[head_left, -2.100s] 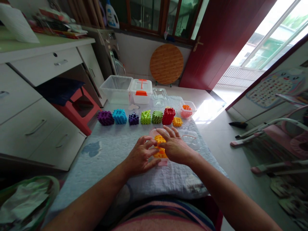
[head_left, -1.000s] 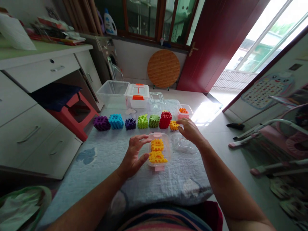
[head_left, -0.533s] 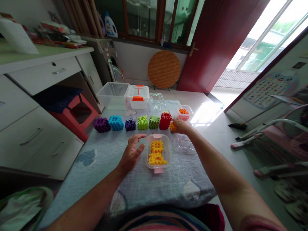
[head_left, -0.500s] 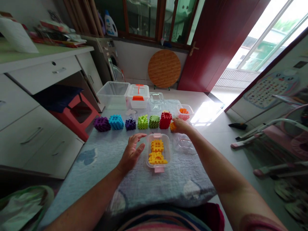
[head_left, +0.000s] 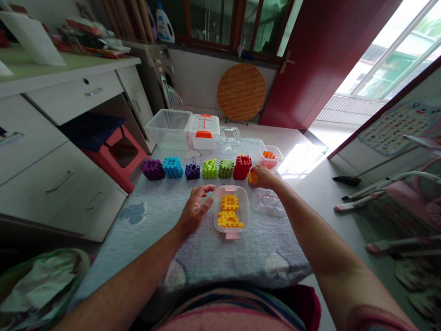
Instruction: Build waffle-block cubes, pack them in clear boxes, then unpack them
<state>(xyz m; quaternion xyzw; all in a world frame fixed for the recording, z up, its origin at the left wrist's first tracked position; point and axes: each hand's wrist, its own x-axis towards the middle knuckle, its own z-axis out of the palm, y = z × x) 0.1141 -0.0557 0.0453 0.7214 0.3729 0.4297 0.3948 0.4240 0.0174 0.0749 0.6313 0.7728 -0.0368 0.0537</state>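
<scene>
My right hand (head_left: 263,176) reaches across the table, its fingers closed around yellow toy building blocks (head_left: 252,178) at the right end of the row, beside the red blocks (head_left: 242,167). Just left of a clear plastic box (head_left: 245,214), my left hand (head_left: 195,209) hovers with thumb and fingers apart and nothing in it. Inside that box lie yellow notched blocks (head_left: 229,202). The row also holds purple blocks (head_left: 153,169), blue blocks (head_left: 172,168), dark violet blocks (head_left: 192,171), lime blocks (head_left: 209,169) and green blocks (head_left: 226,169).
Behind the row stand a large clear bin (head_left: 168,126), a lidded box with orange clasps (head_left: 204,133) and a clear lid (head_left: 230,138). Orange blocks (head_left: 269,155) sit in a small box at the back right. Another clear lid (head_left: 270,202) lies near my right forearm.
The whole view has shifted slightly, moving the scene right and up. My right hand stays at the yellow blocks by the red ones; my left hand keeps its place beside the box.
</scene>
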